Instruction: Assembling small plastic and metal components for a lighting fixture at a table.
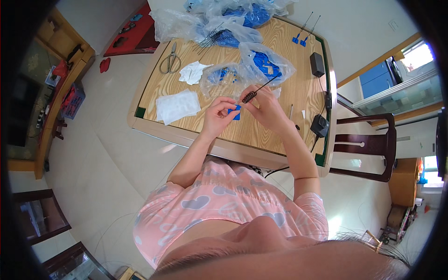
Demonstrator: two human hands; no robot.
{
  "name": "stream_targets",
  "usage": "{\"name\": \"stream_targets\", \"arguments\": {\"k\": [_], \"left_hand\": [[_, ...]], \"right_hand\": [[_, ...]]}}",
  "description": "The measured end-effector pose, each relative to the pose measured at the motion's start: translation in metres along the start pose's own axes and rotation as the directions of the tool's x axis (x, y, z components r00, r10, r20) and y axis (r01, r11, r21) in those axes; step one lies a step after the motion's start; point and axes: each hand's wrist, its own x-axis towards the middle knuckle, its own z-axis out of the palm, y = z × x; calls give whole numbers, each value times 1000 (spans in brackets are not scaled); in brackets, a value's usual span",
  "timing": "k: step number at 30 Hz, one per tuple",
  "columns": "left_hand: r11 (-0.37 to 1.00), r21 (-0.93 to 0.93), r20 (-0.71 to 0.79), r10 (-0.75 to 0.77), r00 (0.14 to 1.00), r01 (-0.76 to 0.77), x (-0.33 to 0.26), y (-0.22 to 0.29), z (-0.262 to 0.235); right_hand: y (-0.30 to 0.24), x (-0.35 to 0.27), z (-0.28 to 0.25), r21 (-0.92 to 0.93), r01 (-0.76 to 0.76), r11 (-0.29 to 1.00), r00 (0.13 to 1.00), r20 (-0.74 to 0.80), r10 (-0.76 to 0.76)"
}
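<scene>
With the left hand [218,113] pinching the small blue clip [236,112] near the bench's [261,135] front edge, the right hand [262,103], gripping the coiled wire spring [255,92], should probably feed it in straight and steady.

I saw a pale wood-grain table [261,135] with dark green corners. The left hand [218,116] pinched a small blue piece [237,112]; the right hand [263,105] held a black coiled spring rod [255,92]. A pink shirt [219,200] carried grey cloud shapes. Grey scissors [170,60] lay near clear bags [252,65] of blue parts.
</scene>
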Motion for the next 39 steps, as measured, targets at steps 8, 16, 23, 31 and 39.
{"name": "stream_targets", "arguments": {"k": [8,16,23,31,39], "left_hand": [[1000,-25,-23,3,1000,-4,1,1,1],[991,-28,-6,-129,992,129,15,7,3],[977,-147,-19,-156,988,152,26,26,8],[949,-219,69,-217,974,227,39,50,0],[929,-282,116,-213,970,238,49,63,-4]], "right_hand": [[2,2,0,8,5,1000,1000,1,-5],[25,15,-7,255,-146,956,989,25,144],[17,23,-21,304,-214,928,977,41,211],[11,38,-32,312,-170,935,985,32,168],[4,49,-47,282,-189,941,982,70,177]]}}
